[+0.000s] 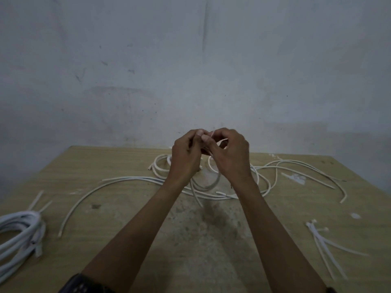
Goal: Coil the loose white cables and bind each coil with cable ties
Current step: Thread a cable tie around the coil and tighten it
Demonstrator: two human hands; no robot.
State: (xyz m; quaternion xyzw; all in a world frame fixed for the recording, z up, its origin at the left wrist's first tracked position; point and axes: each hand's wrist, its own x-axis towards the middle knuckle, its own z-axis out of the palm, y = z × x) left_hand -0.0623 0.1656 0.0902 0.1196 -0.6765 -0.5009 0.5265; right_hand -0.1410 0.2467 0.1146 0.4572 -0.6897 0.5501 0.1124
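Grey scuffed wall [190,60] fills the far half of my feed, with the wooden table [211,240] below it. Loose white cables [131,179] sprawl across the middle of the table, from left to far right. At the near left edge sits a fat finished coil [19,231], with two tie tails sticking out of it toward the far side.

Both arms reach out over the middle. The left hand [185,154] and right hand [229,155] are raised and touching, fingers curled. A small coil [213,182] hangs under them just above the loose cables, and I honestly can't tell which hand carries it.

A bunch of spare ties [325,244] lies near right. Smallest bit: both hands pinch a thin cable tie [212,134] between their fingertips.
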